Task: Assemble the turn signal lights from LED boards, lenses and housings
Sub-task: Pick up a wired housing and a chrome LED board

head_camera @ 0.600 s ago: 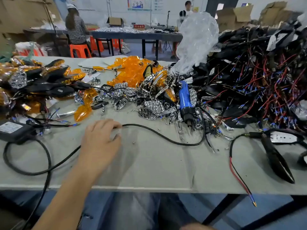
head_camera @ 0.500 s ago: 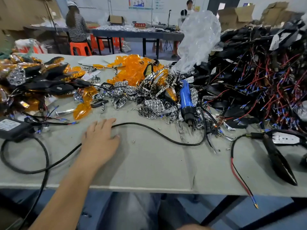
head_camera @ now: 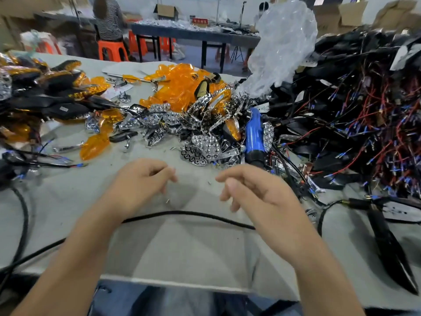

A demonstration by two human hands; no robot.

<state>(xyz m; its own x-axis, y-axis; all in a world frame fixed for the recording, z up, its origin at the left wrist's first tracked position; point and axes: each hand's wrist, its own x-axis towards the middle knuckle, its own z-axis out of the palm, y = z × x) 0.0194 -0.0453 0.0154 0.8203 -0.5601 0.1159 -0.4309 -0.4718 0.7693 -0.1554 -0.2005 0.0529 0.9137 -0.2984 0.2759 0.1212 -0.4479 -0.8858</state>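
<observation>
We've got both hands over the bare patch of the surface [head_camera: 193, 247], left hand [head_camera: 139, 185] and right hand [head_camera: 257, 192] apart, fingers loosely curled, holding nothing, w/ the black cable [head_camera: 189, 214] running under the wrists. Parts sit just beyond reach: chrome reflectors [head_camera: 205, 144] in the mid pile, orange lenses [head_camera: 180, 87] behind, black housings w/ red and blue wires [head_camera: 364, 124] heaped on the right, finished lights [head_camera: 52, 94] stacked left. That layout prob keeps each part type one reach away. The blue screwdriver [head_camera: 255, 135] lies in the pile, untouched. Vs 0.6 s ago: only the left hand was out, flat on the cable; now it's lifted and the right has come in beside it
</observation>
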